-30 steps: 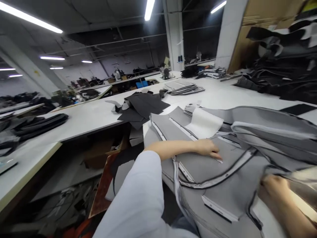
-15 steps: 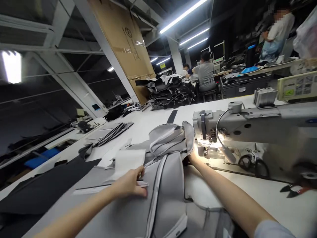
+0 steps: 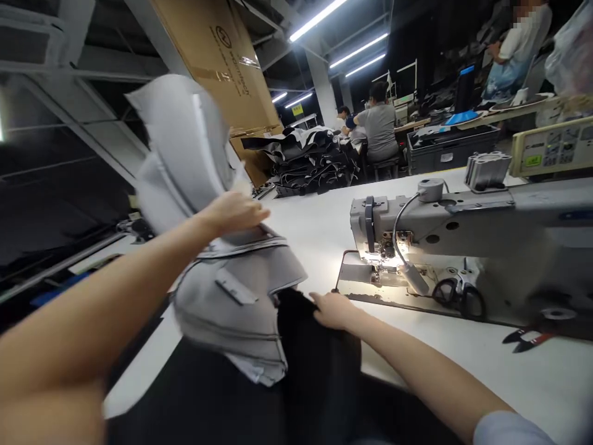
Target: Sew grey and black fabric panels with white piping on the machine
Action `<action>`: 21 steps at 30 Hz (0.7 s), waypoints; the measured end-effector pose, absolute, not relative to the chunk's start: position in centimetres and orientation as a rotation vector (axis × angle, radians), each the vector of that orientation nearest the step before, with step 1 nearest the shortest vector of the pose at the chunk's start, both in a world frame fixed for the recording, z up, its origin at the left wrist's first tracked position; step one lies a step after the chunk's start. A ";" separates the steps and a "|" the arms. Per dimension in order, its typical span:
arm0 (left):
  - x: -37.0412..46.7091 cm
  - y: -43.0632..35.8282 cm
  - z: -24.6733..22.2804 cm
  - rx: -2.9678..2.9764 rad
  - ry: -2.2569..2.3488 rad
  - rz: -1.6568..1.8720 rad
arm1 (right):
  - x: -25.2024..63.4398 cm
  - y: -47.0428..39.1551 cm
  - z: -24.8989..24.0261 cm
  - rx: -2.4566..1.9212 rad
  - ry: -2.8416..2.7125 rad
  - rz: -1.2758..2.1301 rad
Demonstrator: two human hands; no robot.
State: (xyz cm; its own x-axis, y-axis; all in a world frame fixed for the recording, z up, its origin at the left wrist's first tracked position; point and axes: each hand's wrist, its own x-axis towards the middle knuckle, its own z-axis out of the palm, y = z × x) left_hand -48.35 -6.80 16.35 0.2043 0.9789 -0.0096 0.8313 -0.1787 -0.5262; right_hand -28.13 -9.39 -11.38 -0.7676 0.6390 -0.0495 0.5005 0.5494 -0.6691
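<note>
My left hand (image 3: 236, 213) is closed on a grey sewn fabric piece (image 3: 185, 142) with dark seams and pale strips, and holds it up off the table. Part of the piece is smeared by motion. Its lower part droops in folds over black fabric (image 3: 310, 346). Lower and to the right, my right hand (image 3: 336, 309) grips the edge of that black fabric between thumb and fingers. Whether the black fabric is the reverse side of the grey piece, I cannot tell. Right of both hands stands a sewing machine (image 3: 430, 222), its needle area lit.
Black-handled scissors (image 3: 458, 298) lie on the machine bed, and red-handled snips (image 3: 528, 340) on the white table (image 3: 315, 225). Behind are a pile of dark fabric pieces (image 3: 315, 161), a large cardboard box (image 3: 217, 68), a grey crate (image 3: 449, 151) and people at work.
The grey piece has come off the table, raised to the left by my left hand. My right hand has moved away from the needle area, down and left, and black fabric now shows.
</note>
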 end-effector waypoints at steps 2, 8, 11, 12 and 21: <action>-45.6 -3.5 11.6 -2.132 -1.696 0.411 | -27.1 -7.7 -12.0 -1.082 -2.594 0.817; -41.1 3.0 -3.9 -2.080 -1.887 0.050 | -26.3 -6.6 -13.8 -1.233 -2.500 0.389; -41.3 5.1 -7.4 -2.041 -2.070 -0.087 | -26.8 -5.4 -14.8 -1.218 -2.464 0.178; -41.4 5.6 -7.7 -2.035 -2.112 -0.131 | -27.0 -4.8 -15.1 -1.210 -2.445 0.105; -42.9 -4.0 -4.0 -2.351 -2.130 0.012 | -27.4 0.5 -15.1 -1.215 -2.272 -0.012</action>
